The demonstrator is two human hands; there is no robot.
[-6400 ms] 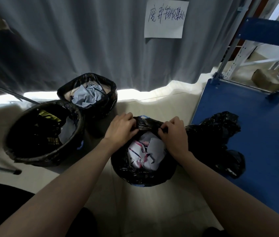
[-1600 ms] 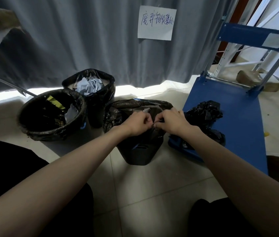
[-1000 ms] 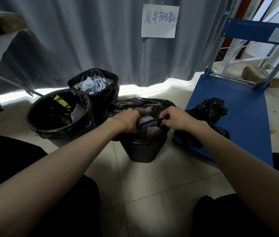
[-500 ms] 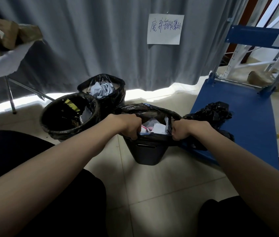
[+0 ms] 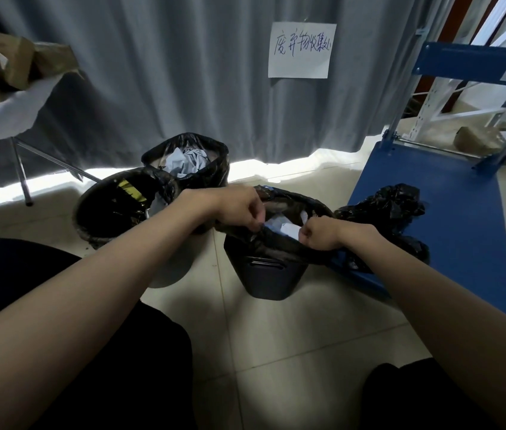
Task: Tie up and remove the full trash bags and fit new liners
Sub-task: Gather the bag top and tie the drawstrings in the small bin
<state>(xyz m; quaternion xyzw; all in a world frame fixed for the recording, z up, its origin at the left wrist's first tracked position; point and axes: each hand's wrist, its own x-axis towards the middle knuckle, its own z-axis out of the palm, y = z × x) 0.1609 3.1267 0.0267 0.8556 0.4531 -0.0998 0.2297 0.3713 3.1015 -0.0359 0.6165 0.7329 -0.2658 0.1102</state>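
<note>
A small dark bin (image 5: 268, 276) stands on the tiled floor in front of me, lined with a black trash bag (image 5: 279, 242) full of white and pink paper. My left hand (image 5: 239, 209) grips the bag's rim on the left side. My right hand (image 5: 318, 232) pinches the rim on the right side. The bag's mouth is stretched open between them. Two more lined bins stand behind on the left: a round one (image 5: 115, 209) and a square one (image 5: 188, 161) holding crumpled grey paper.
A blue platform trolley (image 5: 450, 218) stands at the right with a crumpled black bag (image 5: 385, 209) on its near corner. A grey curtain (image 5: 183, 63) with a paper sign (image 5: 302, 50) hangs behind. A table (image 5: 0, 107) with brown paper stands at the far left.
My hands met at the middle of the bag's mouth, then pulled apart along the rim. Now they hold the rim a little closer together, with the mouth open.
</note>
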